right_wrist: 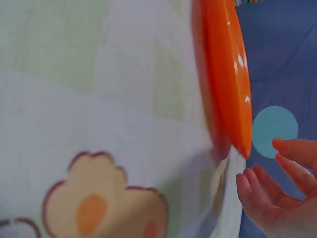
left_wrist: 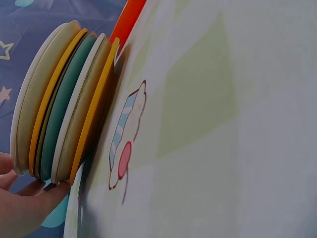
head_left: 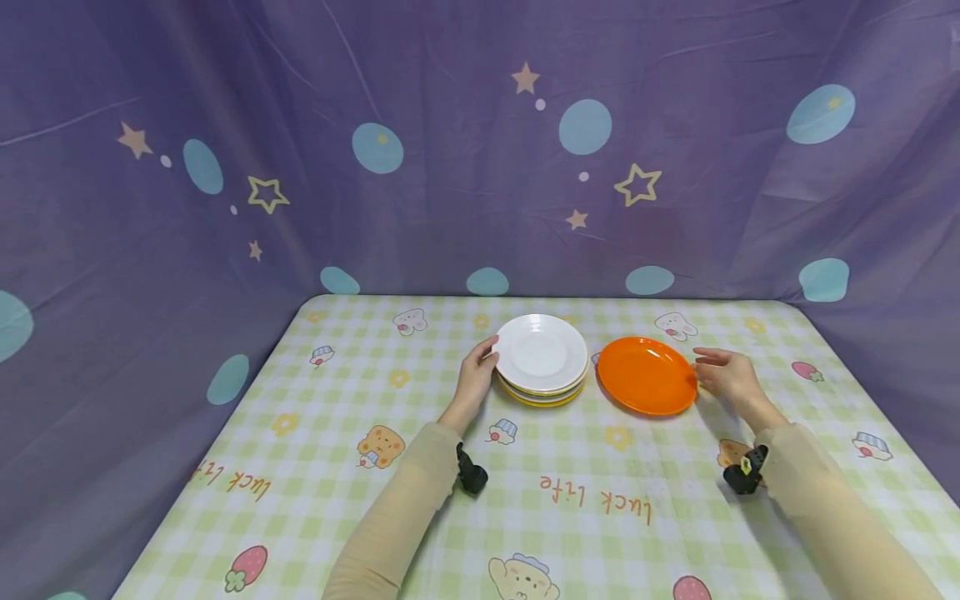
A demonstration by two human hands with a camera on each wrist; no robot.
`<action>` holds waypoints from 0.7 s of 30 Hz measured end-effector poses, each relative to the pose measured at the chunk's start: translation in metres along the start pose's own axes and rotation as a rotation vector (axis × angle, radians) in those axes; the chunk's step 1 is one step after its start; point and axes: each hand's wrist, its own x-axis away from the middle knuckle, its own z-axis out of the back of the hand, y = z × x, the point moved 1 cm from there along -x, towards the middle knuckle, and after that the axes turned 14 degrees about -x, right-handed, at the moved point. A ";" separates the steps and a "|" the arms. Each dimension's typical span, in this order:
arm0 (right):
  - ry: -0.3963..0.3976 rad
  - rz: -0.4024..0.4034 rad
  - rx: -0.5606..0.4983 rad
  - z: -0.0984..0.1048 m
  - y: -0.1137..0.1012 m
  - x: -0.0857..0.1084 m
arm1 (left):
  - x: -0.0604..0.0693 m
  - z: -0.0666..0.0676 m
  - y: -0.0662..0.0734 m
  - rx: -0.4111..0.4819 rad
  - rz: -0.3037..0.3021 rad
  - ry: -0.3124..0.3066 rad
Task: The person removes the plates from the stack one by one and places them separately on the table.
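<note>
A stack of plates [head_left: 542, 354] stands on the table, a white plate on top. From the side, the left wrist view shows white, yellow and dark green rims [left_wrist: 69, 106] in the pile. My left hand [head_left: 477, 373] touches the left edge of this stack, its thumb [left_wrist: 55, 194] against the lower rims and some fingertips hidden behind the plates. To the right lies a single orange plate [head_left: 647, 376]. Just off its right rim is my right hand [head_left: 731, 379], its fingers loosely bent, with a small gap to the plate in the right wrist view.
A green-and-white checked cloth [head_left: 442, 517] with printed cartoon figures covers the table. Behind and to the left hangs a purple curtain [head_left: 465, 225] with stars and blue ovals. Each wrist wears a black camera mount [head_left: 470, 472].
</note>
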 end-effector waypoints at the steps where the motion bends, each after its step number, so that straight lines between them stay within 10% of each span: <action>1: 0.009 0.015 0.021 -0.001 -0.002 0.000 | 0.000 0.000 0.000 0.001 -0.001 0.000; 21: -0.076 0.183 0.072 -0.057 -0.038 0.008 | 0.001 0.000 0.000 -0.004 0.011 -0.004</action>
